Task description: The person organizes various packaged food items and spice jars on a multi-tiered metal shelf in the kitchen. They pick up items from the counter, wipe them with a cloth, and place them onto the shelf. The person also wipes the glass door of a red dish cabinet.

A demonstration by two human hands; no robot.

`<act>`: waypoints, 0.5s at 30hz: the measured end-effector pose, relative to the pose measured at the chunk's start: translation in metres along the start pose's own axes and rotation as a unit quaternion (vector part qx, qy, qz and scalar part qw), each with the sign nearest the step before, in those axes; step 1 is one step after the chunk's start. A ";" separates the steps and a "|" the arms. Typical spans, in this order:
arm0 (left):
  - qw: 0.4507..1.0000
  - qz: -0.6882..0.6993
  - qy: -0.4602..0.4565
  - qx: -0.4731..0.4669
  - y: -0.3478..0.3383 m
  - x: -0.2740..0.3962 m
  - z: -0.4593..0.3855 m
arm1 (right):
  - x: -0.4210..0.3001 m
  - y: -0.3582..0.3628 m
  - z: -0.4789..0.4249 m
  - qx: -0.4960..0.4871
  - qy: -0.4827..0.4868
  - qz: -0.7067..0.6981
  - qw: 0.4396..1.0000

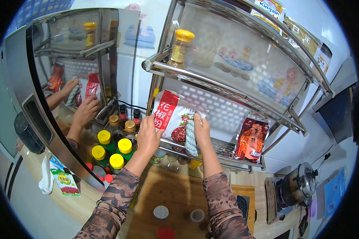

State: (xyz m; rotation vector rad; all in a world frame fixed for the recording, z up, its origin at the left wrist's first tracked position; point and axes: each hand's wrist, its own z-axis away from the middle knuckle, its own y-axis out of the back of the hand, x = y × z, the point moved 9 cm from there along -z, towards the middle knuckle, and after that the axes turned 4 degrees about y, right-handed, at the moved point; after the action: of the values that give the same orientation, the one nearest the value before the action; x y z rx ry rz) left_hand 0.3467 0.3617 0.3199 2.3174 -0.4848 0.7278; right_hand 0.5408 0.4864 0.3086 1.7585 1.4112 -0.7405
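Note:
A red and white plastic spice packet (167,112), printed with writing and a bowl of reddish peppercorns, stands tilted at the left end of the rack's lower shelf. My left hand (148,136) grips its left edge, thumb in front. My right hand (202,130) pinches a teal-and-white patterned cloth (191,139) against the packet's right side. Part of the packet's front is hidden by the cloth. Farther right on the same shelf leans a dark red and orange food packet (251,139).
The metal wall rack (227,86) holds a yellow-capped spice jar (181,47). Yellow-capped bottles (125,146) crowd beside my left forearm. A reflective appliance door (77,59) stands at left. A wooden board (167,191) lies below; a glass-lidded pot (299,185) is at right.

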 end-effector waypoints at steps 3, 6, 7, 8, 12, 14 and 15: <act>1.000 -0.007 0.003 -0.004 -0.003 -0.004 0.001 | -0.007 -0.001 0.000 -0.041 0.010 0.029 0.999; 1.000 0.002 0.007 -0.019 -0.003 -0.009 0.007 | -0.009 -0.004 0.013 -0.116 -0.026 0.109 0.987; 1.000 -0.003 -0.004 -0.017 -0.001 -0.009 0.010 | -0.016 -0.004 0.017 -0.130 -0.021 0.121 0.984; 1.000 -0.008 -0.014 -0.014 0.001 -0.008 0.014 | -0.008 -0.007 0.019 -0.167 -0.044 0.152 0.973; 0.999 -0.003 -0.034 -0.002 0.019 0.011 0.038 | -0.039 0.019 0.031 -0.144 -0.054 0.242 0.958; 0.999 0.004 -0.038 0.002 0.030 0.017 0.058 | -0.056 0.032 0.039 -0.136 -0.037 0.168 0.976; 0.998 0.005 -0.054 -0.008 0.035 0.025 0.069 | -0.064 0.041 0.044 -0.131 -0.026 0.133 0.982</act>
State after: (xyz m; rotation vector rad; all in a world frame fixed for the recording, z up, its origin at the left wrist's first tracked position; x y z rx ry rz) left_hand 0.3742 0.2860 0.3084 2.3506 -0.5494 0.6031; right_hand 0.5672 0.4109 0.3445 1.6636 1.1509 -0.4342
